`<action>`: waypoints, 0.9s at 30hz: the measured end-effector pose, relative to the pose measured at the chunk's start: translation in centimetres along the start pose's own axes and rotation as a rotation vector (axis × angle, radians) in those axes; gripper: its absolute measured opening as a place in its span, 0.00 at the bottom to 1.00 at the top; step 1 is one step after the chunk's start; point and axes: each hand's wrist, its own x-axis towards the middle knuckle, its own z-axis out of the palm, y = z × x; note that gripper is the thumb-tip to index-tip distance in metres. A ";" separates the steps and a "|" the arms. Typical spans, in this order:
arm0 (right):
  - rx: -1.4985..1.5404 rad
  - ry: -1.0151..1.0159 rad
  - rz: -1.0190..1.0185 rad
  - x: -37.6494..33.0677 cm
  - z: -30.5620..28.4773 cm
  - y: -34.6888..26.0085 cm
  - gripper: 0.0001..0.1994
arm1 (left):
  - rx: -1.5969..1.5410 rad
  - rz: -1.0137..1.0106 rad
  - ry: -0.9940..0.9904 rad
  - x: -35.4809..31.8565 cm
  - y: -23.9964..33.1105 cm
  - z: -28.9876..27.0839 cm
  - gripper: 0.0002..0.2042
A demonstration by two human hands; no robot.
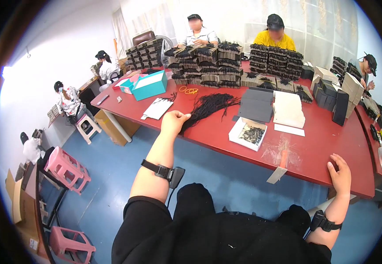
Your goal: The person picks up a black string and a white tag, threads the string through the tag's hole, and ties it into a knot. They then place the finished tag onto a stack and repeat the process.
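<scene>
My left hand (173, 123) is at the near edge of the red table, thumb and fingers pinched at the left end of a loose heap of black cords (215, 105). A cord seems to be in the pinch, though the fingertips partly hide it. Just left of the heap lies a small stack of white cards (157, 108) with black cords at its top. My right hand (341, 174) rests at the table's right front edge, fingers stretched out and holding nothing. Between the hands stands a white open box (234, 134) of small dark and shiny pieces.
Dark grey cards (256, 105) and cream cards (289, 109) lie behind the box. A cardboard strip (278, 174) is taped over the front edge. Tall stacks of corded cards (206, 66) line the back, before two seated people. A teal box (150, 86) and yellow bands (191, 91) sit left.
</scene>
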 end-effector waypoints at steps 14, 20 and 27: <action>0.003 -0.001 0.012 0.0 -0.1 -0.7 0.15 | -0.056 0.047 -0.127 2.5 -1.9 -2.4 0.06; 0.016 -0.019 0.010 0.3 0.2 0.0 0.15 | -0.349 0.031 0.120 3.0 -2.0 -4.3 0.08; -0.010 -0.077 -0.071 0.7 0.9 4.1 0.16 | -1.204 0.139 0.188 3.8 0.2 -4.5 0.07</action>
